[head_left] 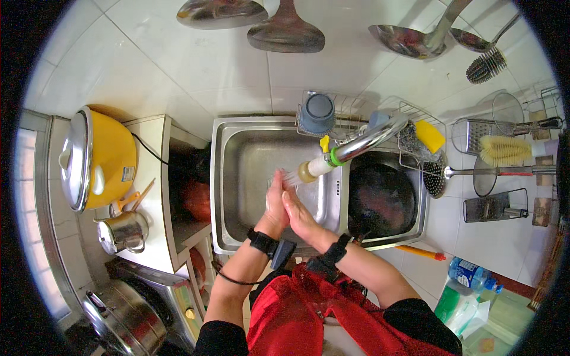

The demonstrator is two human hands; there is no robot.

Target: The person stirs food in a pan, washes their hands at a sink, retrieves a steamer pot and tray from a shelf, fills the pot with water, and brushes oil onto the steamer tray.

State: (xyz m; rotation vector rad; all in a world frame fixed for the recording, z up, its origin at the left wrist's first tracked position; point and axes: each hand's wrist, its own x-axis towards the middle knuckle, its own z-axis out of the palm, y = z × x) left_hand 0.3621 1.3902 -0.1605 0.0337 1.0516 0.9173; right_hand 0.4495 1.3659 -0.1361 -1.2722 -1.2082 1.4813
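Over the left basin of the steel sink point(221, 178), my left hand point(274, 202) and my right hand point(301, 221) are laid against each other, palms facing. Their fingers are stretched out, and I see nothing held in either one. Water sprays onto the fingertips from the faucet point(371, 142), whose nozzle has a white and tan end and a bright green ring. A small yellow lever point(325, 143) sits on the nozzle. Black straps circle both wrists, and a dark box is fixed to the left one.
A black wok point(381, 200) fills the right basin. Behind the sink, a wire rack point(350, 110) holds a blue-grey cup point(317, 113) and a yellow sponge point(430, 136). Ladles hang on the tiled wall. A yellow cooker point(111, 160) and a metal pot point(123, 232) stand left; a plastic bottle point(472, 275) is at right.
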